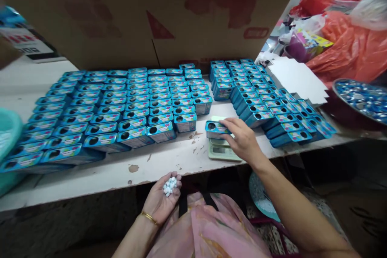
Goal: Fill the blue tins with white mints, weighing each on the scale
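Observation:
My left hand (161,195) is cupped palm up below the table's front edge, holding a small heap of white candies (169,186). My right hand (242,139) reaches over the table and grips a blue tin (216,128) that sits on a small pale green scale (222,151). The tin has a round hole in its top. Rows of identical blue tins (121,109) cover the table to the left, and another block of blue tins (260,96) lies to the right.
A big brown cardboard box (151,12) stands behind the tins. White flat card (298,78), red plastic bags (353,48) and a dark bowl of blue lids (361,98) are at the right. A teal basin (7,137) is at the left edge.

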`<state>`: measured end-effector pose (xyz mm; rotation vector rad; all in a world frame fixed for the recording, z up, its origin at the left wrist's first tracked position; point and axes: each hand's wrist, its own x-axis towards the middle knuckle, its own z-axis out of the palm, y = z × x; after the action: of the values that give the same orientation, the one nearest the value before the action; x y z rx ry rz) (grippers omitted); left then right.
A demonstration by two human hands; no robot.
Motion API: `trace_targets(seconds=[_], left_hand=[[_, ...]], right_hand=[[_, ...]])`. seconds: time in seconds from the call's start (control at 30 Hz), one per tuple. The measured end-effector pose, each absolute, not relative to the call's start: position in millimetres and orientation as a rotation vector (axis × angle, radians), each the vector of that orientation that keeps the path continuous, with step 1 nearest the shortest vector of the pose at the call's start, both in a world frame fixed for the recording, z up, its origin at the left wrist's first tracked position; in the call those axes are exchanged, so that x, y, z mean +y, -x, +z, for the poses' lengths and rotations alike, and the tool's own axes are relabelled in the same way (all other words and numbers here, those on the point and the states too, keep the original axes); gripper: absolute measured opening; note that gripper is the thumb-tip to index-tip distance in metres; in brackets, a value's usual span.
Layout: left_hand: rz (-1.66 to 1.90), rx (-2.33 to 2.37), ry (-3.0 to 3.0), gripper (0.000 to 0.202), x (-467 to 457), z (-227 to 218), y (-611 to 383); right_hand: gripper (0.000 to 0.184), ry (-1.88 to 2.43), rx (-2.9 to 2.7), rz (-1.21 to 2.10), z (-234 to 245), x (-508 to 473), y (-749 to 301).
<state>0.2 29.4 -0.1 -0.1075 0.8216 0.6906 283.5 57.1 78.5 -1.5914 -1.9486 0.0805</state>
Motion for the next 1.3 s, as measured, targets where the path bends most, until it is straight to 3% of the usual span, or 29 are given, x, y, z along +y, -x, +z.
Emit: trace_targets(seconds=[0.3, 0.43, 0.6, 0.8, 1.07, 1.3], left_hand=[[0.717, 0.779, 0.019, 0.01, 42.6, 12.4, -5.8], [0.719, 0.824, 0.011, 0.01, 44.3, 6.0, 0.0], [0.699, 0.85, 0.032, 0.009, 41.3, -2.7, -1.7], [0.67, 0.801, -0.002, 0.008, 40.8, 9.4, -19.0], [0.666, 0.823, -0.02, 0.008, 36.1, 13.0, -24.1], [0.644, 0.791, -0.038, 0.008, 34.9, 17.6, -31.8]], right_hand=[[0.033, 1.418, -2.155, 0.025, 53.5, 103.5, -207.6], [0.026, 1.584, -2.039, -0.171, 60.1, 83.0, -270.5], [0.024, 2.099, -1.781, -0.518, 64.1, 49.4, -388.5], [0.012, 2.081, -2.047, -0.634, 52.2, 45.6, -419.8], [0.014, 1.864, -2.282, -0.486, 100.6, 39.3, -350.1], [0.019, 1.668, -2.352, -0.274, 95.5, 59.8, -318.6]])
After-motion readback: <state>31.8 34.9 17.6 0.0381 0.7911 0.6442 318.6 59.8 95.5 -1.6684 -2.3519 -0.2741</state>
